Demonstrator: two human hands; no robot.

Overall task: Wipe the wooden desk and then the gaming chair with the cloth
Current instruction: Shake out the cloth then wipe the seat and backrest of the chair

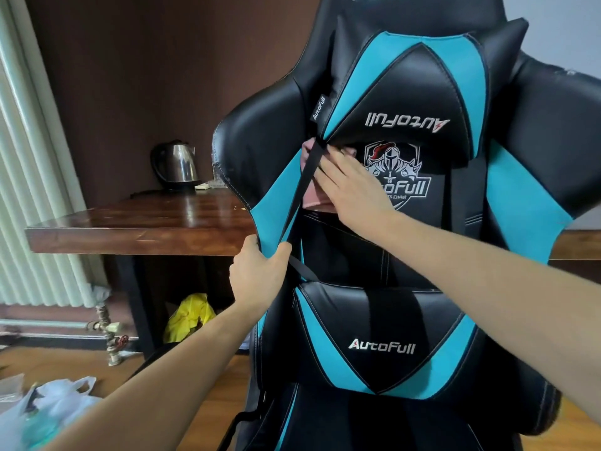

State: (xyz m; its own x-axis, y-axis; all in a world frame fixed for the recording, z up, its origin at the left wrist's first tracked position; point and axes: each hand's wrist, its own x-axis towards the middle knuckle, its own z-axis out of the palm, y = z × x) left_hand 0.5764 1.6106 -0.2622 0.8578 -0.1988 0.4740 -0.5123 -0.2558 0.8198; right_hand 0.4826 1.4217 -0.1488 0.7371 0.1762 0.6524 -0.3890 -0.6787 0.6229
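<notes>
A black and blue gaming chair [536,131] fills the right of the view, its backrest facing me. My right hand [351,187] presses a pink cloth [313,193] flat against the backrest, just under the flipped-up head pillow [413,102]. A black strap [305,183] crosses in front of the cloth. My left hand [257,278] grips the blue left edge of the backrest at waist height, thumb over the front. A lumbar cushion [383,340] hangs below. The wooden desk [146,222] stands behind the chair at the left.
A steel kettle [175,166] stands on the desk's far corner. Under the desk lies a yellow bag [188,317]. A white plastic bag [55,405] sits on the wooden floor at the lower left. A radiator [35,190] with pipes lines the left wall.
</notes>
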